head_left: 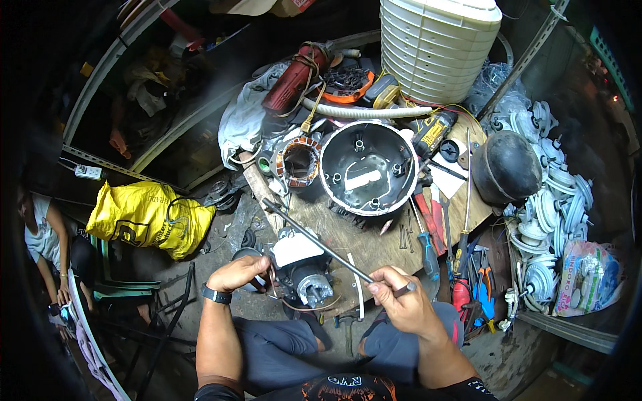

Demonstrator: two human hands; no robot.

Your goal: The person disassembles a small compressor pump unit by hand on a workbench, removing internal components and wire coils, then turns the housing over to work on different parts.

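Note:
My right hand is closed around a long dark metal bar, near its thicker lower end. The bar slants up and left above a compressor pump unit, its other end over the bench's left side. A white cloth or paper covers part of the unit's top. My left hand is beside the unit, close to a thin copper tube, with its thumb against the fingers; its fingertips are partly hidden. Beyond stand an open black compressor shell with a pale rim and a stator ring with copper windings.
Screwdrivers, pliers and a yellow-black cordless drill lie right of the shell. A black dome, white ribbed bucket and piled pale plastic parts stand farther right. A yellow sack sits left; another person is beyond it.

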